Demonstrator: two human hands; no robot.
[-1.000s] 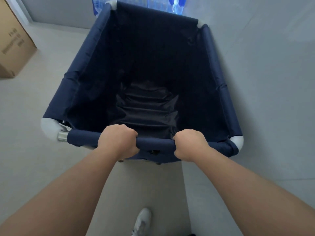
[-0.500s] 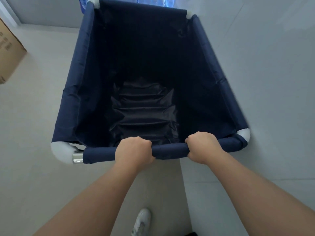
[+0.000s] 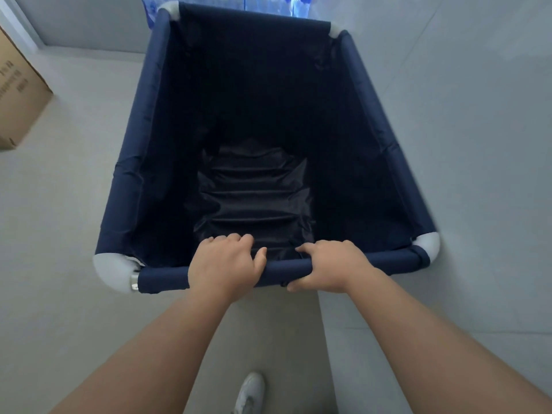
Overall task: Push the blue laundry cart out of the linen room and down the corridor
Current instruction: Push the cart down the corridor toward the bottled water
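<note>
Navy fabric sags loosely inside the empty blue laundry cart (image 3: 263,121) on the pale tiled floor (image 3: 478,174); it should roll lightly. The left hand (image 3: 224,264) and right hand (image 3: 328,265) wrap its padded near rail (image 3: 286,268), the firmest hold.

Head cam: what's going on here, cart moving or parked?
A person stands behind the blue laundry cart, left hand and right hand both on its near rail. The left fingers drape over the top; the right wraps the rail. The fabric bin looks empty. A cardboard box sits on the floor at left, and packs of water bottles lie just beyond the far rim. One frame cannot show motion.
</note>
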